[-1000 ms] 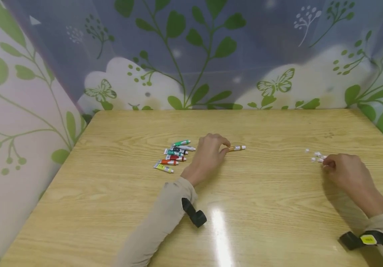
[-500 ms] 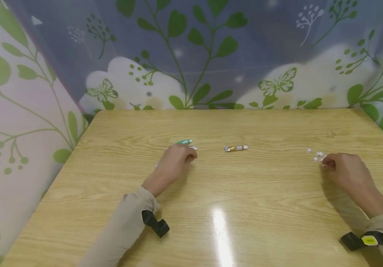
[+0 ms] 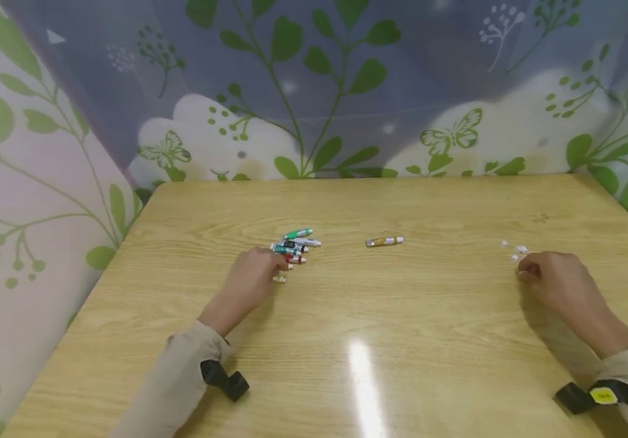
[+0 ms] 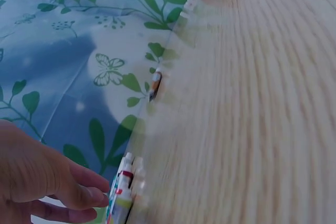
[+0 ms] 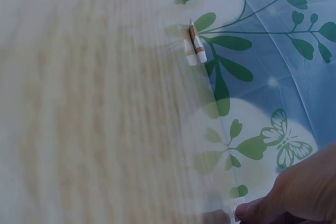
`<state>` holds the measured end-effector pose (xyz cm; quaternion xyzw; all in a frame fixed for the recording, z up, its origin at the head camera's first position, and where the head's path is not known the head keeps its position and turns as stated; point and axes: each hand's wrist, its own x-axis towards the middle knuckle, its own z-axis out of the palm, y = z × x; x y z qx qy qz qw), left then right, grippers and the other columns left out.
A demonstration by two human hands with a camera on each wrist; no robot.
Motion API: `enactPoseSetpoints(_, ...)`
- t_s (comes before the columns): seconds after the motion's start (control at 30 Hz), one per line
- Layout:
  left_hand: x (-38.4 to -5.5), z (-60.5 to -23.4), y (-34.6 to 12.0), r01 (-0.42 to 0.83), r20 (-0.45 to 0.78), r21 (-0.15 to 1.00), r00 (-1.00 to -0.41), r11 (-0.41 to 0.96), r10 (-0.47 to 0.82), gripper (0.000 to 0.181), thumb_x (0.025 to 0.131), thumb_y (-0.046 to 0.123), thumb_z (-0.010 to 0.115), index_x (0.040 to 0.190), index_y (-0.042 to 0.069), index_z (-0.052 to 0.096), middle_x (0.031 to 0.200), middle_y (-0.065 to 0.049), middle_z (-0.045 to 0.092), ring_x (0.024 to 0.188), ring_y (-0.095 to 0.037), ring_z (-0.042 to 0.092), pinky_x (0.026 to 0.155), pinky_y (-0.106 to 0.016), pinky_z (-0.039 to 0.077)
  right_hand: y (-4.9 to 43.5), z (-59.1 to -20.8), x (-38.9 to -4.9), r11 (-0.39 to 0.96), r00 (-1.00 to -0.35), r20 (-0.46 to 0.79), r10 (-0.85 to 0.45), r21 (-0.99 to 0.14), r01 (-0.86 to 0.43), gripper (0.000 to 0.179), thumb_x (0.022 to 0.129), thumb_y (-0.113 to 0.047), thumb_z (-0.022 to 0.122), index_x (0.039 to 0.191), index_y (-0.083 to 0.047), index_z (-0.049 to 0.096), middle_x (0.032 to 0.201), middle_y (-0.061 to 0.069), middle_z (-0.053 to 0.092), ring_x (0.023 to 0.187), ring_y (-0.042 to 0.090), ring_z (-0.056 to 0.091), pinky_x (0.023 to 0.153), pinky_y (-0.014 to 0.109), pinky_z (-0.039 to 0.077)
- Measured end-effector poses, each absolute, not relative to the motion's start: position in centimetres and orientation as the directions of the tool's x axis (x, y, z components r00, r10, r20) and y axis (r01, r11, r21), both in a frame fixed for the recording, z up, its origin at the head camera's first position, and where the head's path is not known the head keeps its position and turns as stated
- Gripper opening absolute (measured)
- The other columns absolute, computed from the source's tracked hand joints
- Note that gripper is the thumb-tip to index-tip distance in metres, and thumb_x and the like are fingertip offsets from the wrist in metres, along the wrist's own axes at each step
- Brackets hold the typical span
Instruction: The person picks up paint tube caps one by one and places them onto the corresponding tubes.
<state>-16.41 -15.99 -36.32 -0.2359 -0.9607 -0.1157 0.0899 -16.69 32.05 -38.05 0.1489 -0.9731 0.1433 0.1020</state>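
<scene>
My left hand (image 3: 251,277) is over a small group of paint tubes (image 3: 294,248), its fingers covering parts of the orange and yellow tubes. In the left wrist view the thumb and fingers of that hand are beside the tube ends (image 4: 123,198), with no tube seen between them. A gold-brown paint tube (image 3: 384,241) lies apart, near the table's middle. On the right, my right hand (image 3: 560,277) is low at the table beside several small white pieces (image 3: 518,251). Its fingers are bent and the fingertips close together; whether they pinch a piece is hidden.
The pale wooden table (image 3: 429,328) reaches to a printed cloth wall (image 3: 347,91) at its far edge. Another patterned panel (image 3: 29,213) rises along the left side. A bright light reflection falls on the table front.
My left hand has let go of the gold-brown tube and moved left to the nearer tubes in the group. The right hand has shifted slightly left beside the white pieces.
</scene>
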Motion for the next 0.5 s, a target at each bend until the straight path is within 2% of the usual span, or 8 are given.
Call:
enactPoseSetpoints(0.27, -15.9, -36.8, -17.7, 0.492, 0.199, 0.198, -0.867, 0.848, 0.457, 0.013, 0.075, 0.000, 0.079, 0.086, 0.004, 0.074, 0.082, -0.008, 0.069, 0.078, -0.028, 0.064, 0.070, -0.041, 0.053, 31.9, -37.9, -16.6, 0.916, -0.942, 0.222, -0.254, -0.259, -0.308, 0.004, 0.077, 0.006, 0.070, 0.079, 0.003, 0.069, 0.070, 0.014, 0.066, 0.066, 0.035, 0.062, 0.058, 0.049, 0.049)
enactPoseSetpoints(0.5, -16.1, -37.2, -17.8, 0.500, 0.189, 0.159, -0.862, 0.851, 0.471, 0.010, 0.076, -0.002, 0.076, 0.083, 0.005, 0.073, 0.079, -0.008, 0.067, 0.073, -0.027, 0.062, 0.063, -0.039, 0.053, 32.0, -38.1, -16.6, 0.906, -0.925, 0.257, -0.279, -0.248, -0.342, 0.006, 0.076, 0.005, 0.073, 0.077, 0.001, 0.068, 0.068, 0.012, 0.065, 0.062, 0.032, 0.062, 0.056, 0.046, 0.049)
